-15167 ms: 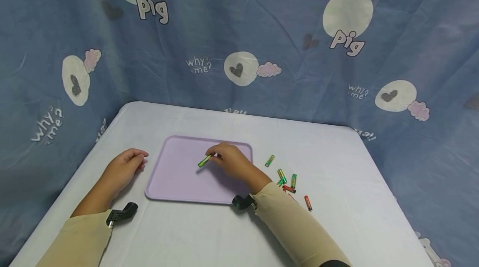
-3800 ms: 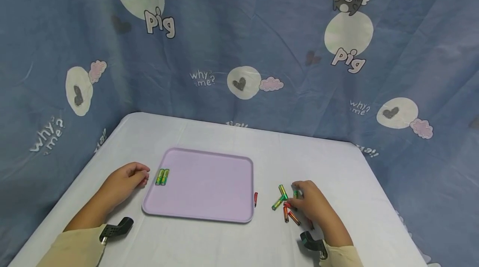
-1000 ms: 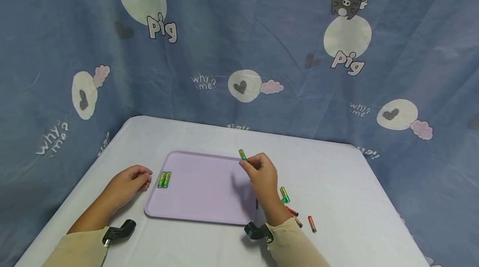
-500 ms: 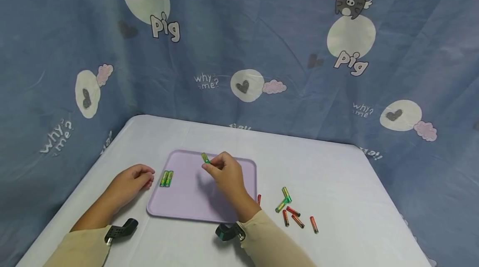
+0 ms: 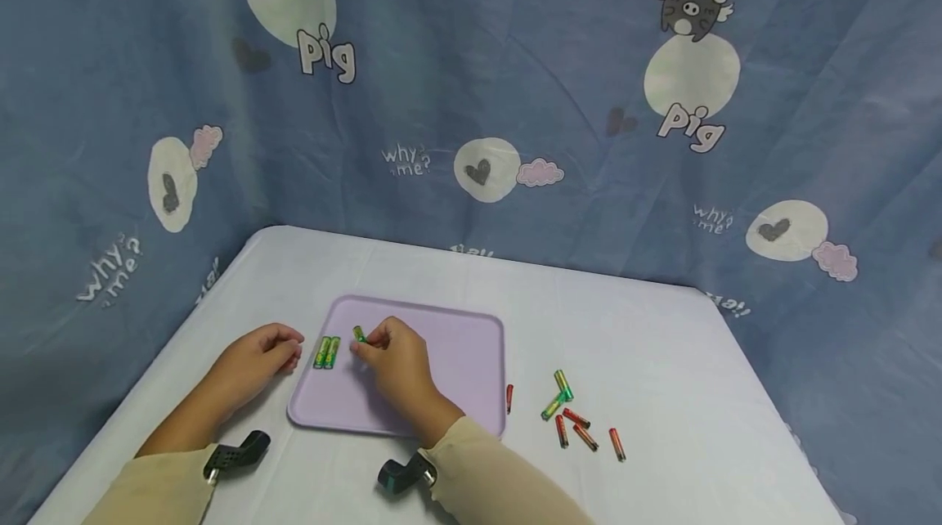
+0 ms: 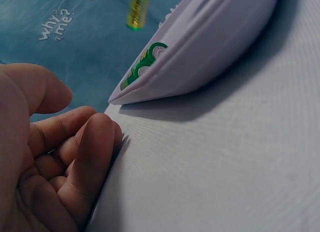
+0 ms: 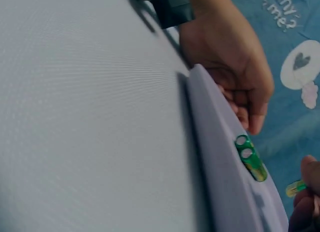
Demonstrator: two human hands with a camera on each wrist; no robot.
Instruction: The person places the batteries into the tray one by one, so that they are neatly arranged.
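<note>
My right hand (image 5: 401,361) pinches a green battery (image 5: 359,334) between thumb and fingers above the left part of the lilac tray (image 5: 456,370). Just left of it, two green batteries (image 5: 327,352) lie side by side in the tray near its left rim. In the left wrist view the held battery (image 6: 137,12) hangs in the air above the tray, apart from the pair. My left hand (image 5: 257,361) rests on the table beside the tray's left edge, fingers loosely curled, holding nothing. Only the fingertips of my right hand (image 7: 309,192) show in the right wrist view.
Right of the tray, two green batteries (image 5: 558,394) touch each other at one end, with several red batteries (image 5: 585,437) scattered close by. One red battery (image 5: 509,398) lies against the tray's right edge. A blue patterned cloth (image 5: 412,59) hangs behind the white table (image 5: 648,361).
My right hand has carried the green battery leftward from the tray's right edge and lowered it near the pair. Earlier it was at the loose batteries on the right. The left hand stays put.
</note>
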